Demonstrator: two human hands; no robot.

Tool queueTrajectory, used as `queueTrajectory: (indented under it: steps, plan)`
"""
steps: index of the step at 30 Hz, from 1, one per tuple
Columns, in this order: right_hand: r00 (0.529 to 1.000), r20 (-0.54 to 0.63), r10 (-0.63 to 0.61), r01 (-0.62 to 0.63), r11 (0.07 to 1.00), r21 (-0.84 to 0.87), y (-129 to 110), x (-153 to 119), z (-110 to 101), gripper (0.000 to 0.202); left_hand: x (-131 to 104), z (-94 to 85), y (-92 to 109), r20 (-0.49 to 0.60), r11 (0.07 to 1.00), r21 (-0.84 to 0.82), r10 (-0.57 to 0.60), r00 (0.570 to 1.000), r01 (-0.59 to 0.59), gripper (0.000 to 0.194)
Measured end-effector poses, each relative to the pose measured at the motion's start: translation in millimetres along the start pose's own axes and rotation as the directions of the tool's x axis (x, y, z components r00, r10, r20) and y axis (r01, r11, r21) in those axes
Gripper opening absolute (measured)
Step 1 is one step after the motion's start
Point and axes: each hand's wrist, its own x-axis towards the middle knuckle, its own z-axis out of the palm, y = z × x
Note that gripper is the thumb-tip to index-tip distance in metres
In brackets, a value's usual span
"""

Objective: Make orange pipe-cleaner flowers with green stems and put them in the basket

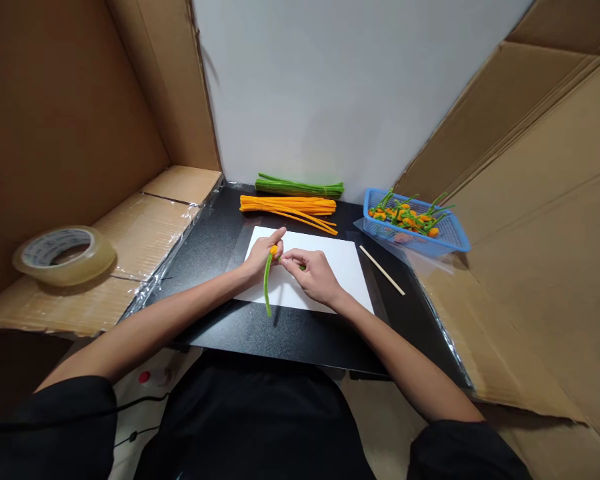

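My left hand (263, 257) is closed around a small piece made of pipe cleaners, its thumb pointing up and away. An orange coil (274, 250) shows at the fingers, and a green pipe cleaner (267, 287) hangs from it toward me. Close beside it, my right hand (314, 275) pinches at the same piece, where a bit of green shows under the fingers. What exactly the right fingertips grip is partly hidden. Both hands are above a white sheet of paper (325, 300) on the black tabletop.
Behind the paper lie bundles of orange pipe cleaners (287, 205) and green pipe cleaners (300, 187). A blue basket (415, 245) at the right holds several orange-and-green pieces. A wooden stick (382, 270) lies right of the paper. Clear tape (65, 256) sits on cardboard (145, 230) at the left.
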Motion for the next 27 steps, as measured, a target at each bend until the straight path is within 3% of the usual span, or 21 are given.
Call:
queueTrajectory:
  steps: [7, 12, 15, 19, 24, 27]
  plan:
    - [1.000, -0.010, 0.001, -0.001, 1.000, 0.023, 2, 0, 3, 0.026, 1, -1.1, 0, -0.040, 0.995, 0.092, 0.044, 0.998, -0.040, 0.063]
    - [0.995, 0.026, 0.092, -0.095, 0.987, 0.131, 0, -1, 6, 0.026, 0, -10.6, 8, 0.093, 0.915, 0.295, 0.260, 0.961, -0.277, 0.066]
    - [0.991, 0.050, 0.128, -0.135, 0.976, 0.169, 0, -2, 10, 0.027, -3, -13.0, 12, 0.102, 0.850, 0.393, 0.339, 0.935, -0.351, 0.064]
    - [0.984, -0.031, 0.174, -0.166, 0.969, 0.180, 3, -2, 14, 0.027, -11, -5.8, 13, 0.209, 0.849, 0.401, 0.280, 0.937, -0.343, 0.053]
    - [0.933, 0.077, 0.352, -0.347, 0.820, 0.455, 8, 0, 18, 0.034, -19, -0.4, 12, 0.254, 0.842, 0.449, 0.200, 0.946, -0.299, 0.042]
    - [0.927, 0.031, 0.374, -0.342, 0.807, 0.481, 10, 0, 17, 0.031, -22, -0.7, 12, 0.282, 0.807, 0.498, 0.197, 0.939, -0.319, 0.040]
